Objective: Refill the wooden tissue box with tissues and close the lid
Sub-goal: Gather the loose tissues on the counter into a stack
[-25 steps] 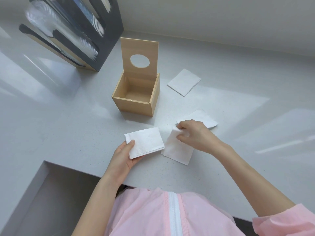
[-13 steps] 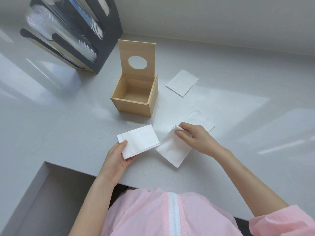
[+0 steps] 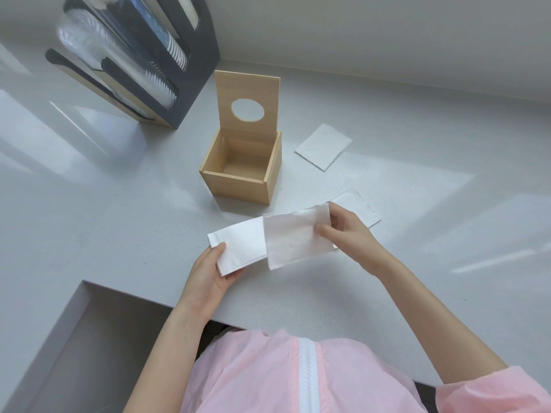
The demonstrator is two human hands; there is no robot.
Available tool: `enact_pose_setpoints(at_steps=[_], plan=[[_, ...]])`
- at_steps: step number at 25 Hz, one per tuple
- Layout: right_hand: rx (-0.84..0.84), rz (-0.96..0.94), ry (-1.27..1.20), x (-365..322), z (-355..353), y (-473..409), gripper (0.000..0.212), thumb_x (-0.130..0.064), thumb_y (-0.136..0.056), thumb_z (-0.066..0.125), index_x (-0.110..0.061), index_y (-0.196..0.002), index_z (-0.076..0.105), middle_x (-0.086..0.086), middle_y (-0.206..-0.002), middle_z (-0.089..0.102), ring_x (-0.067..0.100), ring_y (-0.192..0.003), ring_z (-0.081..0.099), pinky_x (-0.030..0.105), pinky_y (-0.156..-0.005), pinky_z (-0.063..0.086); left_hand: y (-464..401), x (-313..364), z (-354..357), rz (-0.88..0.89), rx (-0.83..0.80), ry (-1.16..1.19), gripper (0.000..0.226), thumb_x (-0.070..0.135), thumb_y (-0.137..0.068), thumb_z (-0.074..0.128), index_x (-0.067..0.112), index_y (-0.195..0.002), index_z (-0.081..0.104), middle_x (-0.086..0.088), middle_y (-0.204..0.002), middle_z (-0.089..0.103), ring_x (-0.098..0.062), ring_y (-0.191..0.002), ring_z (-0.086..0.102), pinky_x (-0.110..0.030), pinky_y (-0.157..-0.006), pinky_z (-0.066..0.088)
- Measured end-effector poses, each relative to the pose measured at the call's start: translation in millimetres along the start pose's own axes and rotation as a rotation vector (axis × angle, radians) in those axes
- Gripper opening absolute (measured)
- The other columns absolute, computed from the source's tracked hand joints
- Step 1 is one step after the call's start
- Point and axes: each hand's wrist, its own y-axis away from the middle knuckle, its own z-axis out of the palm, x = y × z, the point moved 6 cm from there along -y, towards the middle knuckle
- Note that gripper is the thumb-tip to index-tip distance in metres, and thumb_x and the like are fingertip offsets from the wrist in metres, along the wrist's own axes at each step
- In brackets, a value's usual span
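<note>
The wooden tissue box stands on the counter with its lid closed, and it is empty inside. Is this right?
Not quite. In the head view the lid of the wooden tissue box stands open, upright at the back edge, not closed. The rest is right: the box is on the counter and empty inside.

The light wooden tissue box stood open-topped on the pale speckled counter, its cavity bare and reachable from above and the front. Its round-holed wooden lid rose upright at the back edge, blocking entry from behind. A dark cup dispenser rack crowded the rear left, apart from the box. A folded white tissue lay flat to the right, and another flat white tissue lay nearer. Bare counter stretched left of the box.
</note>
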Motion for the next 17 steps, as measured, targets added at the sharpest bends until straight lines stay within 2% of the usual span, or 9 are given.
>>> enact_pose_setpoints(at_steps=[2, 3, 5, 7, 10, 12, 15, 17], plan=[[-0.123, -0.03, -0.177, -13, 9, 3, 0.019, -0.014, -0.078, 0.049, -0.013, -0.093, 0.061, -0.011, -0.078, 0.062, 0.001, -0.072, 0.057, 0.009, -0.061, 0.042, 0, -3, 6, -0.024, -0.06, -0.014, 0.027, 0.014, -0.097, 0.033, 0.018, -0.101, 0.06, -0.001, -0.097, 0.066, -0.013, -0.088, 0.061, -0.027, -0.069, 0.054], [-0.192, -0.038, -0.3, -20, 16, 5, 0.02, -0.011, -0.08, 0.05, -0.016, -0.095, 0.063, -0.012, -0.08, 0.065, 0.001, -0.075, 0.06, 0.009, -0.063, 0.046, 0, -5, 10, -0.035, -0.096, -0.022, 0.028, 0.015, -0.097, 0.034, 0.015, -0.107, 0.06, -0.001, -0.1, 0.067, -0.014, -0.091, 0.062, -0.026, -0.068, 0.057], [-0.247, -0.024, -0.418, -28, 27, 5, 0.022, -0.009, -0.083, 0.053, -0.019, -0.099, 0.064, -0.01, -0.087, 0.068, 0.005, -0.083, 0.063, 0.015, -0.071, 0.049, 2, -8, 20, -0.047, -0.164, -0.05, 0.032, 0.016, -0.097, 0.036, 0.012, -0.119, 0.058, -0.003, -0.107, 0.068, -0.017, -0.097, 0.063, -0.029, -0.075, 0.056], [-0.161, 0.026, -0.257, -24, 35, 2, 0.016, -0.01, -0.088, 0.057, -0.018, -0.1, 0.063, -0.006, -0.091, 0.065, 0.011, -0.088, 0.06, 0.022, -0.075, 0.046, 6, -9, 28, -0.049, -0.217, -0.066, 0.03, 0.018, -0.095, 0.038, 0.014, -0.111, 0.063, -0.002, -0.103, 0.07, -0.017, -0.095, 0.064, -0.033, -0.081, 0.054], [-0.01, 0.114, 0.068, -8, 39, 3, 0.005, -0.015, -0.088, 0.057, -0.019, -0.084, 0.056, -0.005, -0.079, 0.055, 0.015, -0.079, 0.051, 0.023, -0.065, 0.038, 9, -11, 32, -0.088, -0.258, -0.017, 0.033, 0.024, -0.094, 0.036, 0.014, -0.103, 0.066, -0.004, -0.098, 0.071, -0.017, -0.088, 0.065, -0.032, -0.076, 0.054], [0.032, 0.135, 0.126, -1, 40, 5, 0.007, -0.016, -0.087, 0.057, -0.017, -0.08, 0.054, -0.005, -0.076, 0.052, 0.016, -0.076, 0.049, 0.024, -0.063, 0.036, 7, -14, 31, -0.108, -0.273, 0.008, 0.035, 0.029, -0.095, 0.035, 0.014, -0.107, 0.065, -0.004, -0.1, 0.07, -0.017, -0.088, 0.066, -0.031, -0.071, 0.053], [0.086, 0.136, 0.176, 1, 38, 8, 0.014, -0.017, -0.087, 0.056, -0.004, -0.092, 0.056, 0.002, -0.082, 0.056, 0.017, -0.077, 0.05, 0.028, -0.066, 0.037, 7, -16, 32, -0.103, -0.307, 0.04, 0.04, 0.035, -0.097, 0.03, 0.016, -0.112, 0.062, -0.002, -0.101, 0.073, -0.015, -0.09, 0.069, -0.03, -0.069, 0.058], [0.079, 0.119, 0.201, -1, 38, 7, 0.011, -0.017, -0.087, 0.056, -0.009, -0.093, 0.056, 0.0, -0.084, 0.057, 0.017, -0.078, 0.051, 0.026, -0.063, 0.038, 7, -16, 34, -0.099, -0.325, 0.022, 0.041, 0.037, -0.097, 0.03, 0.017, -0.115, 0.06, -0.002, -0.103, 0.073, -0.014, -0.091, 0.069, -0.028, -0.071, 0.059]])
